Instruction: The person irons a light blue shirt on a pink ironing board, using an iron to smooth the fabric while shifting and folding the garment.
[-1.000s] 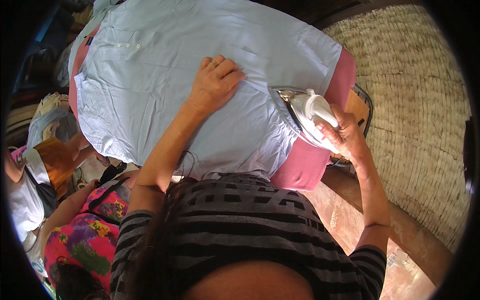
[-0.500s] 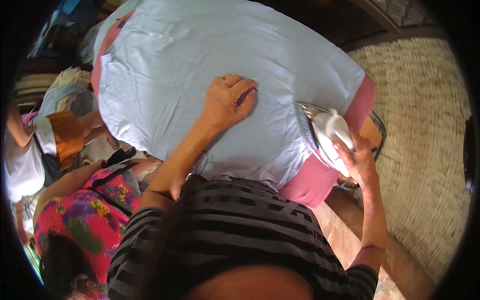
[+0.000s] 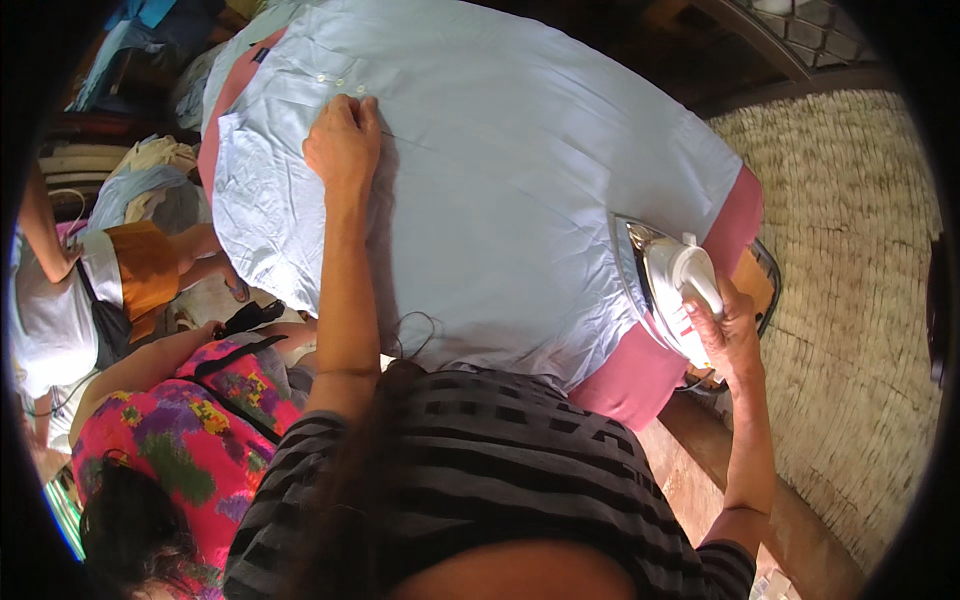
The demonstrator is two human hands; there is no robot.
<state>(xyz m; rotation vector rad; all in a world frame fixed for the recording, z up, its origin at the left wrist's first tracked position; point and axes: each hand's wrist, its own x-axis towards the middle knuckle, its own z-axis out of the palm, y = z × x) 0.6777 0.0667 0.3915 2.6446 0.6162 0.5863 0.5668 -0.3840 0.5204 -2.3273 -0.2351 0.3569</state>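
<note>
A light blue shirt (image 3: 480,200) with small buttons is spread over an ironing board with a dark pink cover (image 3: 632,385). My left hand (image 3: 343,140) rests on the cloth just below the buttons, fingers curled in and closed on the fabric; its fingertips are partly hidden. A crease runs off to the right of it. In my right hand (image 3: 730,335) is the handle of a white clothes iron (image 3: 672,280). The iron lies on the shirt's right part by the board's edge, its metal soleplate rim touching wrinkled cloth.
A wooden-looking rest with a dark metal frame (image 3: 768,290) juts out at the board's right end. Close by on my left is a person in a bright floral top (image 3: 200,430); another in orange shorts (image 3: 140,265) is beyond. Piled clothes (image 3: 150,185) lie at the far left.
My left hand has moved left and away from me, from the middle of the shirt to near the buttons. The right hand still holds the iron in nearly the same place.
</note>
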